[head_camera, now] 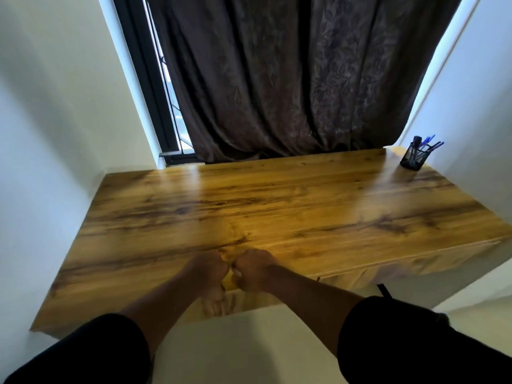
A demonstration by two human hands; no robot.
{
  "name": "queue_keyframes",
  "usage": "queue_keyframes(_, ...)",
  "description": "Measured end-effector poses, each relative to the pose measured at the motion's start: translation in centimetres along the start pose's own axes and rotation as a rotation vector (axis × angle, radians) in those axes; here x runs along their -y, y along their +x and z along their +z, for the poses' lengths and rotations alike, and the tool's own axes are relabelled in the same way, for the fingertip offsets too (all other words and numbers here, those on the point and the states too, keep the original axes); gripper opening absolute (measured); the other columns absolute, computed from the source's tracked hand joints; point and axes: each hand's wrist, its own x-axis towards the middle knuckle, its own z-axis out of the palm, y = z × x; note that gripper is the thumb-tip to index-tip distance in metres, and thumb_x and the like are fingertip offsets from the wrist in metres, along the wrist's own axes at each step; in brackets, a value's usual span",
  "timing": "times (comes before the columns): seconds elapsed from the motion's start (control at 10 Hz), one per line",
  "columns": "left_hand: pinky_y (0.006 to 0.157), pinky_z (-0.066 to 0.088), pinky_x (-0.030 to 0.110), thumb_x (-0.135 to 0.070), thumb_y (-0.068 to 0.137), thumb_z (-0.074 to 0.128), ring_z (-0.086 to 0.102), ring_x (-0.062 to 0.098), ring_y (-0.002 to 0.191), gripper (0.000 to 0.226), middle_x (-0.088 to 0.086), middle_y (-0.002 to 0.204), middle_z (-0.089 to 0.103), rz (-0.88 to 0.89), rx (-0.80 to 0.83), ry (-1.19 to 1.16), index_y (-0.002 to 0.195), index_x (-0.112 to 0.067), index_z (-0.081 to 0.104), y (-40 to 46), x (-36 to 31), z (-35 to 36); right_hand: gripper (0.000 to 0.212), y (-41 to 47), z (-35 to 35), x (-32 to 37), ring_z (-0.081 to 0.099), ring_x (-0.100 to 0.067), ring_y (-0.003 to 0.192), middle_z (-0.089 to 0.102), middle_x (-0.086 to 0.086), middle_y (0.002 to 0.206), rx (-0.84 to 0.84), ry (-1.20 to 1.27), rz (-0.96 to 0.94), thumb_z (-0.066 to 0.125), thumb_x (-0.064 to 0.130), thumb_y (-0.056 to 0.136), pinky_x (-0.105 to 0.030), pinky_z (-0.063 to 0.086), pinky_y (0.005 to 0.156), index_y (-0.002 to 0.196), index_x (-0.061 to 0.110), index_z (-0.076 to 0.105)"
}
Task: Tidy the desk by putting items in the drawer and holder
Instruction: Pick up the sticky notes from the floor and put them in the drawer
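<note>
Hands fisted, fingers curled together, seemingly on desk edge; holder far right

Brown curtain covers window between white walls.

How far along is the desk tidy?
Looks nearly done. Done: pens sit in the mesh holder at the desk's far right corner, and no loose items show on the wooden desk top. In hand: left hand and right hand are fisted side by side at the front edge, over the drawer front, which looks about closed. Left: nothing visible; drawer contents are hidden.
</note>
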Motion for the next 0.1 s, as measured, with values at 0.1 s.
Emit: queue_keyframes(0.1, 0.088, 0.053, 0.036, -0.039, 0.090, 0.059, 0.064, 0.029, 0.117, 0.041, 0.006, 0.129, 0.064, -0.128, 0.113, 0.013, 0.126, -0.020, 0.064, 0.79, 1.43, -3.77, 0.025, 0.80, -3.65, -3.39, 0.064, -0.037, 0.113, 0.068, -0.014, 0.120, -0.004, -0.011, -0.005, 0.056, 0.029, 0.097, -0.038, 0.051, 0.083, 0.113, 0.013, 0.067)
